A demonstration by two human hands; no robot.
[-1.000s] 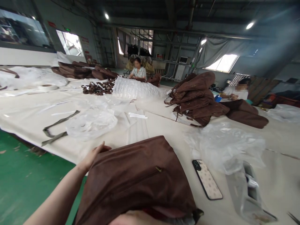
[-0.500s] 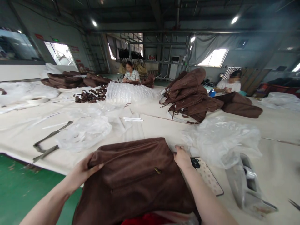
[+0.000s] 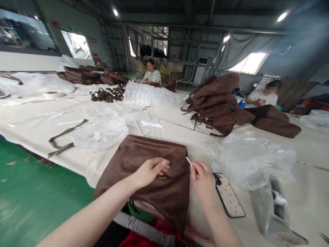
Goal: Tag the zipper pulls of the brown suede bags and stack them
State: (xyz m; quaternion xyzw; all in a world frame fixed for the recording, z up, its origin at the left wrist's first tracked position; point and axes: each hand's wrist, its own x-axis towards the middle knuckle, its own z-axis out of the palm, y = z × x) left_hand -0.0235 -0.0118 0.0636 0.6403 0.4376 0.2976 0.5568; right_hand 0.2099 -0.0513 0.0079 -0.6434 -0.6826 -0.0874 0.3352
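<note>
A brown suede-like bag (image 3: 144, 161) lies flat on the cream work table (image 3: 31, 123) in front of me, its near end hanging over the table edge. My left hand (image 3: 150, 171) rests over the bag's zip pull (image 3: 162, 177), its fingers curled together above the brass tab. My right hand (image 3: 203, 178) hovers beside the bag's right edge, pinching a small thin white piece (image 3: 189, 160) between thumb and fingers.
A phone (image 3: 228, 200) in a patterned case lies right of the bag, beside a tape dispenser (image 3: 276, 209) and crumpled clear plastic (image 3: 254, 159). Stacked brown bags (image 3: 218, 103), loose plastic (image 3: 100, 132) and straps (image 3: 64, 137) lie further off. Two seated people (image 3: 152, 73) work beyond.
The bag now lies flat on the table, further from me. My left hand left its far corner for the zip pull; my right hand left the other corner and now pinches a white piece.
</note>
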